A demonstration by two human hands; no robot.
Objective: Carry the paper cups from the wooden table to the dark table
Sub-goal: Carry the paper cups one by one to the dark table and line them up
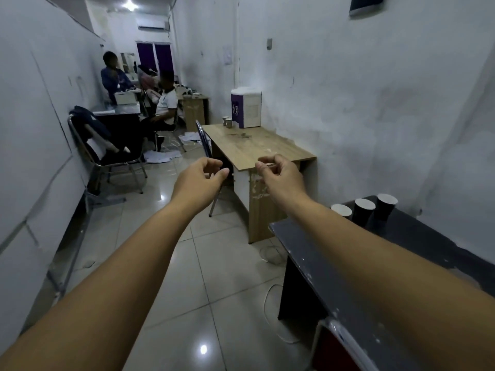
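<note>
Two paper cups [227,121] stand at the far end of the wooden table [257,145], beside a water dispenser. Three dark paper cups [363,210] stand in a row at the far end of the dark table [401,253] on my right. My left hand [203,178] and my right hand [276,172] are stretched out in front of me, short of the wooden table's near edge. Both hands hold nothing, with fingers loosely curled and apart.
A white and purple water dispenser [247,107] sits at the wooden table's far end. A chair [206,145] is tucked at that table's left side. A metal chair with a jacket [107,151] stands left. People sit at desks [123,113] further back. Tiled floor lies between.
</note>
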